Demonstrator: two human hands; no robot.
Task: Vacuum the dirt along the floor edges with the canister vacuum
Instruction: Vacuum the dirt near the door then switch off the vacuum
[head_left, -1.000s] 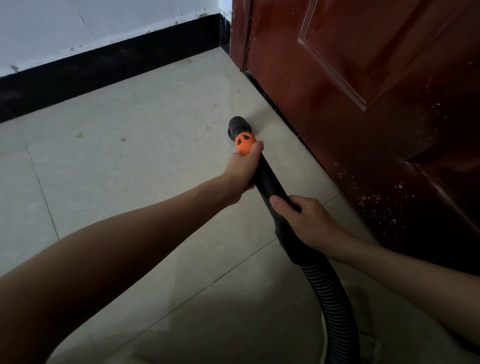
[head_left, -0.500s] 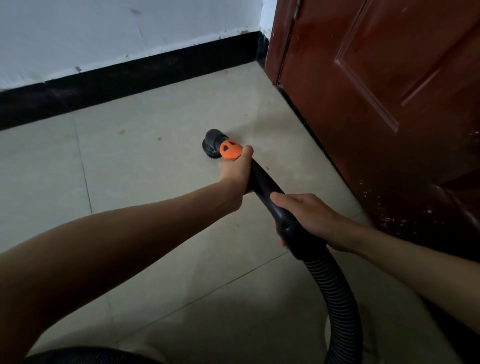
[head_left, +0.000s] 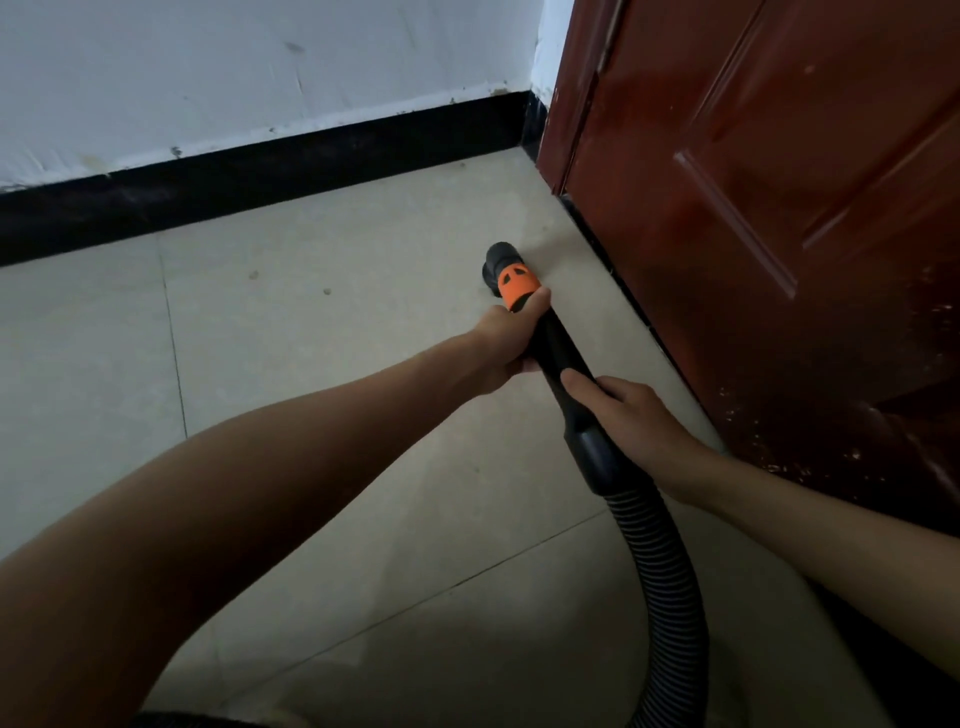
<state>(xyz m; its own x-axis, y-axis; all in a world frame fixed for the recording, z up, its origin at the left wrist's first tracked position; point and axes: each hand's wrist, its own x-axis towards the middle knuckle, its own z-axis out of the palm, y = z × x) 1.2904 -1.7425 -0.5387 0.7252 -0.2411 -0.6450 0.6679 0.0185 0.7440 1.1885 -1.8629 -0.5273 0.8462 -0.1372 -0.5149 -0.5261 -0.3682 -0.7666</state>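
Head view: left hand (head_left: 511, 340) grips the vacuum wand (head_left: 558, 358) behind its orange collar (head_left: 517, 287), right hand (head_left: 631, 415) wraps the wand nearer the hose (head_left: 670, 577), nozzle (head_left: 497, 262) on the floor (head_left: 311, 338) near the door (head_left: 779, 208). Specks dot the far tiles by the baseboard (head_left: 260, 176), so edge cleaning looks unfinished.

Black vacuum wand (head_left: 558, 353), orange-collared nozzle (head_left: 501, 265) on tile near the door.
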